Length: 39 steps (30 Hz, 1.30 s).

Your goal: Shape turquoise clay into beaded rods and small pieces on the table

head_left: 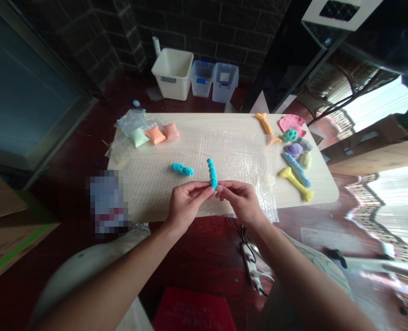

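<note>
A turquoise clay strip (211,171), made of a row of joined balls, rises from between my fingertips and points away from me. My left hand (189,198) pinches its near end from the left, thumb and forefinger closed. From the right, my right hand (238,198) pinches the same end, its fingers also bent inward. Left of the strip, a twisted lump of turquoise clay (182,169) rests on the bubble wrap (155,177). The clay's lowest part is partly hidden by my fingers.
At the table's (323,184) right lie an orange bone shape (266,126), a yellow bone shape (296,185), a blue roll (296,170) and several clay lumps. Clay packets (155,135) sit back left. Bins (173,76) stand behind; a power strip (251,266) lies below.
</note>
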Available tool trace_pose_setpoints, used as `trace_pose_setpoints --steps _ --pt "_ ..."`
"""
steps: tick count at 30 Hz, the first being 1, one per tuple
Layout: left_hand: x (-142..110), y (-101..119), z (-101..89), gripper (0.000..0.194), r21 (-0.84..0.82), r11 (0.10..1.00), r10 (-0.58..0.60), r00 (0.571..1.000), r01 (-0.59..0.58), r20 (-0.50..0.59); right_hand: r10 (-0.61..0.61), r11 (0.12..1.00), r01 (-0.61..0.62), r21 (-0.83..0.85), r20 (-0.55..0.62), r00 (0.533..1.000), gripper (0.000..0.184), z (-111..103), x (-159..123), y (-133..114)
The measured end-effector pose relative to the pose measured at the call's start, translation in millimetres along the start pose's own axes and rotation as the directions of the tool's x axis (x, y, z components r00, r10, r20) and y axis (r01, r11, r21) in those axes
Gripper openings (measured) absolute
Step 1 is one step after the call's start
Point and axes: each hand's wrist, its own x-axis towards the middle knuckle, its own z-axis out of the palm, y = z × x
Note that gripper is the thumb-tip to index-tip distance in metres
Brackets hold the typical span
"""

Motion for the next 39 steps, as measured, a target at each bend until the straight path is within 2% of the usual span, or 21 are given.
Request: trace_pose_setpoints --steps 2,6,13,23,29,32,36,39 --pt "1 1 -0.1 0.030 -0.029 1.000 -0.010 1.000 0.011 0.012 0.019 1.000 -0.018 0.025 -0.018 1.000 0.025 -1 1 0" --pt "7 7 -2.9 0.034 -0.040 0.999 -0.008 1.000 0.007 -0.030 0.051 0.997 -0.051 0.050 -0.008 0.999 0.024 -2 0 -3" --pt "18 13 -10.8 0.033 -0.103 0.995 0.005 1.000 -0.005 0.000 0.098 0.991 -0.093 -0.095 0.052 0.994 0.031 3 -5 -10" --pt "21 14 -13.7 0.029 -0.103 0.995 -0.012 1.000 0.013 0.008 0.140 0.982 -0.129 -0.136 0.069 0.988 0.031 0 -3 -9" --pt "24 11 -16.4 0.032 -0.003 1.000 -0.001 1.000 0.001 0.015 0.151 0.977 -0.141 -0.159 0.057 0.987 0.031 -2 -3 -8" --pt "25 12 -16.6 0.038 0.063 0.998 0.021 0.999 -0.019 -0.027 0.147 0.974 -0.138 -0.181 0.038 0.988 0.032 -4 -3 -7" --pt "29 18 -21.8 0.033 0.176 0.979 0.122 0.988 -0.104 -0.094 0.136 0.963 -0.140 -0.229 -0.032 0.990 0.036 -10 0 -7" --pt "37 26 -34.2 0.024 0.296 0.934 0.246 0.961 -0.201 -0.123 0.127 0.945 -0.148 -0.291 -0.088 0.988 0.038 -17 4 -6"
